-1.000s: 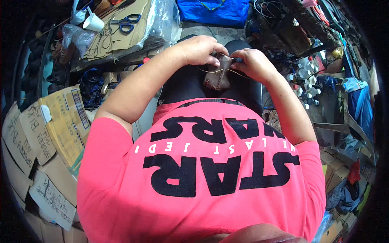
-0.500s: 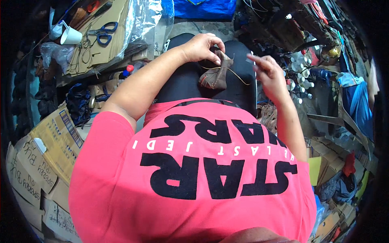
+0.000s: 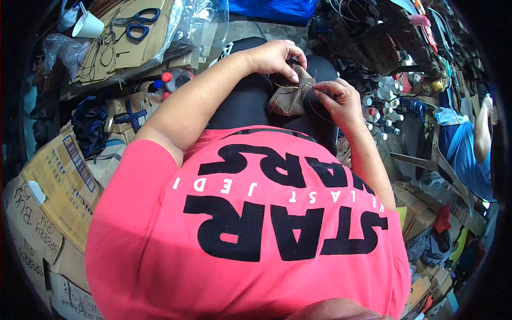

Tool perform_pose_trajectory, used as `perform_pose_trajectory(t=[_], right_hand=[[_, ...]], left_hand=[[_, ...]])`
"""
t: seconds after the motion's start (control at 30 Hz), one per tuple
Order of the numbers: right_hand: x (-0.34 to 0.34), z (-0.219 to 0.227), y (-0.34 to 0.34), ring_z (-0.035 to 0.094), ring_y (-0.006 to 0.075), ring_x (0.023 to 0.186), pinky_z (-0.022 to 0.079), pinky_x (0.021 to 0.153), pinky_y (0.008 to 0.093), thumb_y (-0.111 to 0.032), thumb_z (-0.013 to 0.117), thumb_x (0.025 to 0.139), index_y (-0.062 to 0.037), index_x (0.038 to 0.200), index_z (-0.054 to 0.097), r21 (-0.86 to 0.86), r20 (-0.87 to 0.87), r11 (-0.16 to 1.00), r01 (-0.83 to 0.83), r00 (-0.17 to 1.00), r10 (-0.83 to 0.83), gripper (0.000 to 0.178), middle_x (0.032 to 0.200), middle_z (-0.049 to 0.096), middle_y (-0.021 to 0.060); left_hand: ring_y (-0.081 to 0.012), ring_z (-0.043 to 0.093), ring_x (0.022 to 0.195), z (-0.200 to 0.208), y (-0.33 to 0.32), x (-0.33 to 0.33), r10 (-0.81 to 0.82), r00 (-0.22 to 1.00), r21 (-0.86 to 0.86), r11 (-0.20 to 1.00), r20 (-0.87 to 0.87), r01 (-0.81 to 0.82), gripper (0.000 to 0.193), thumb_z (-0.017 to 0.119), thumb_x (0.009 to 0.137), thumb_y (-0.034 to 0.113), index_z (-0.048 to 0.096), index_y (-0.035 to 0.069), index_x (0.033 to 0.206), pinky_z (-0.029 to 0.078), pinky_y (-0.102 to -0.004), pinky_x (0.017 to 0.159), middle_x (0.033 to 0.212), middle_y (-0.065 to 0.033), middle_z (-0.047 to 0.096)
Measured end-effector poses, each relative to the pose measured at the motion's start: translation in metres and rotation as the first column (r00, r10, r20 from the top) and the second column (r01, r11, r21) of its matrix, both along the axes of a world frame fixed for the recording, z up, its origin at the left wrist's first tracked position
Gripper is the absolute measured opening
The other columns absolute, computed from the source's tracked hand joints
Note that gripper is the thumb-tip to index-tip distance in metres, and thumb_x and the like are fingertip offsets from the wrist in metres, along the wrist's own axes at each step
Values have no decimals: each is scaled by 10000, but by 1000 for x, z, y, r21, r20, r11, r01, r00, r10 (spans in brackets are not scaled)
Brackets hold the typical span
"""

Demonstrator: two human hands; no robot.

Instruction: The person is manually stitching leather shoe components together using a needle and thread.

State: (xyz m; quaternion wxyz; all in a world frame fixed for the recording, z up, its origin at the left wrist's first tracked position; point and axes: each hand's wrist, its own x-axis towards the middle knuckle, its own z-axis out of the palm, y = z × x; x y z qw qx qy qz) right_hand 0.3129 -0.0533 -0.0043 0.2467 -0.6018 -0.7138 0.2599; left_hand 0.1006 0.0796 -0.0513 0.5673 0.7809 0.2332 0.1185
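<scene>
A small brown leather piece [image 3: 286,101], shaped like a shoe upper with stitching along a seam, rests on my dark-trousered lap. My left hand [image 3: 277,58] pinches its far edge between thumb and fingers. Close against the right side of the leather, my right hand [image 3: 341,101] has its thumb and fingertips pressed together on a thin light thread [image 3: 313,110]. The thread curves down below those fingertips, and another strand crosses the leather. Whether a needle is also in the right fingers is too small to tell.
At far left, blue-handled scissors [image 3: 137,33] and a white cup [image 3: 88,25] lie by cardboard sheets [image 3: 144,53]. Cardboard boxes [image 3: 64,181] stand at left. Several plastic bottles [image 3: 385,101] are to the right. Another person's arm [image 3: 483,130] shows at far right.
My right hand has moved left, from apart to the leather's edge, its fingertips now closed there. My left hand keeps its pinch. The view has shifted slightly.
</scene>
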Motion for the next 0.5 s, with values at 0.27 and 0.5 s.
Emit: perform_pose_trajectory(t=[0.27, 0.5], right_hand=[[-2, -1, 3, 641, 265, 682, 491, 635, 348, -162, 739, 776, -105, 907, 748, -57, -17, 998, 11, 1000, -12, 143, 763, 654, 109], [-10, -9, 6, 650, 271, 678, 499, 627, 350, -170, 728, 781, -87, 892, 736, 41, 17, 998, -40, 999, 39, 139, 755, 668, 113]], left_hand=[[-195, 570, 867, -3, 2, -1, 11, 1000, 45, 999, -3, -10, 373, 850, 647, 204, 706, 122, 981, 469, -315, 780, 924, -55, 554], [-253, 599, 914, -1, 4, 1, 10, 999, 119, 993, -40, -5, 373, 851, 624, 234, 707, 143, 955, 485, -360, 809, 925, -93, 602]])
